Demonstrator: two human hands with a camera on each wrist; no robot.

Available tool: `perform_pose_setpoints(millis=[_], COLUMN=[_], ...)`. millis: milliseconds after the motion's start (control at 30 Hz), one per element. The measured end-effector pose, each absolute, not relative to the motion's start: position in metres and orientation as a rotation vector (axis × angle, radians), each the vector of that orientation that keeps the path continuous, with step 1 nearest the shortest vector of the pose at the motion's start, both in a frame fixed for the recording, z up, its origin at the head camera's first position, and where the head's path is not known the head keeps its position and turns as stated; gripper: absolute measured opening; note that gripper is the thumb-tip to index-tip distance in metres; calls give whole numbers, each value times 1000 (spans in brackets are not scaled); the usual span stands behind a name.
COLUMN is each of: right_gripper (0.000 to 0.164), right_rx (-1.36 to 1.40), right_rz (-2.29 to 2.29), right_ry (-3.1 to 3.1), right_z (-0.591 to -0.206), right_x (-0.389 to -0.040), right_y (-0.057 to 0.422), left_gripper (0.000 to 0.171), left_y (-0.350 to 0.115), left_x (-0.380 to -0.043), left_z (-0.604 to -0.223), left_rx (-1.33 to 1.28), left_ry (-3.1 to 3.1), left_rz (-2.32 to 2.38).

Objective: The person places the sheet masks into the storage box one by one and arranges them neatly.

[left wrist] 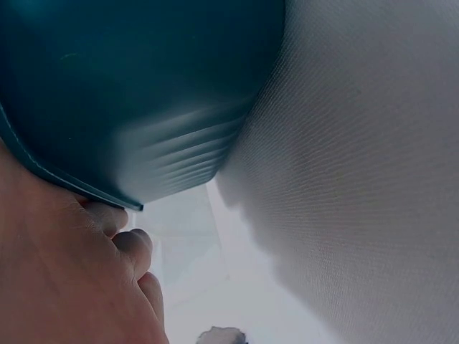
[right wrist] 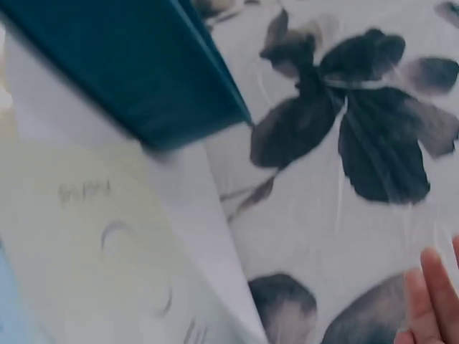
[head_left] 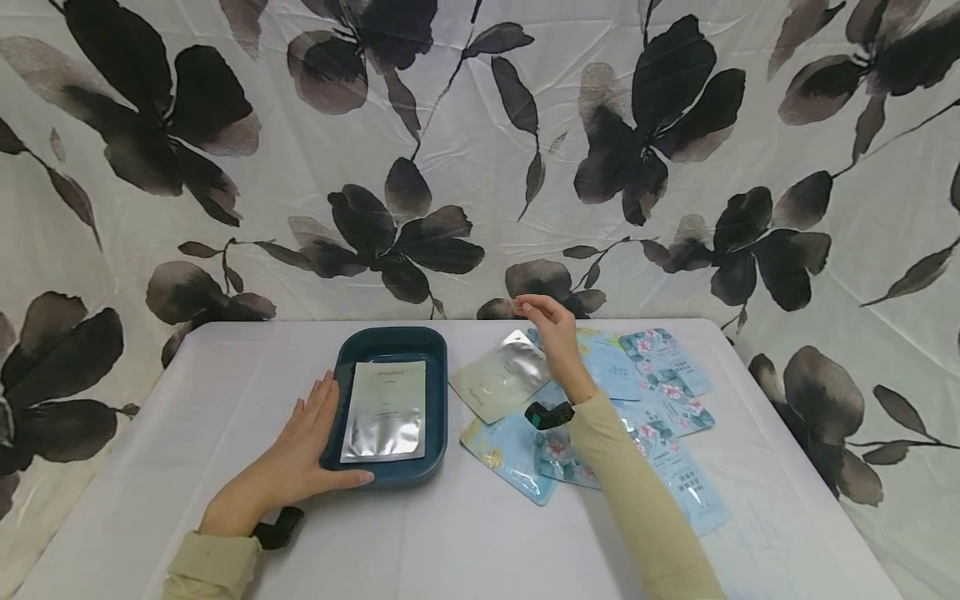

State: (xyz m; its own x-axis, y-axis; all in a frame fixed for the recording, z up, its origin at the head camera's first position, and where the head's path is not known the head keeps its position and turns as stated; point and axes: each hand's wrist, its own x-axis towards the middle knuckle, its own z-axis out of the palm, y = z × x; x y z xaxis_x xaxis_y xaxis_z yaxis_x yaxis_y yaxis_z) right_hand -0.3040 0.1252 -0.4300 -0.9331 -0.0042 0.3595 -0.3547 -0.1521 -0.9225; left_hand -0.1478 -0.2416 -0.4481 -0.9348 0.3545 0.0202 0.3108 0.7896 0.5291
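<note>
A dark teal tray (head_left: 437, 400) stands left of the table's middle. Inside it lies a pale green and silver sachet (head_left: 386, 408). My left hand (head_left: 296, 450) rests along the tray's left side, its fingers straight and the thumb on the near rim. The left wrist view shows the tray's outer wall (left wrist: 129, 93) close up. Over the far part of the sachet pile, my right hand (head_left: 558, 346) is raised with nothing visible in it, fingers loosely bent. Nearest below it lies a second pale green sachet (head_left: 491, 387), also seen in the right wrist view.
Several light blue flowered sachets (head_left: 686, 483) overlap on the right half of the white table (head_left: 465, 542). A blue sachet with yellow marks (head_left: 510, 467) lies under the green one. Behind the table's far edge hangs a floral cloth (head_left: 540, 167).
</note>
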Motion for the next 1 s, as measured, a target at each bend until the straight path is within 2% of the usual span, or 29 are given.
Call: perform_pose_setpoints(millis=[300,533,733,1000], right_gripper=[22,25,29,39], right_rx=[-45,-216,-203,108], right_rz=[2036,1976,1835,1414], right_ry=[-1943,-2034,-2261,-2408], right_z=[-465,-484,-493,-504], right_x=[-292,-286,-284,-282], right_y=[141,145,145,143], left_gripper=[136,136,136,135], left_y=[-241,-241,-241,-242], left_x=[-148,-148,-147,-147], left_z=[-448,-448,-444,-447], left_rx=[552,545,542,545], left_ry=[2888,2889,2894,2894], left_rz=[856,852,856,845])
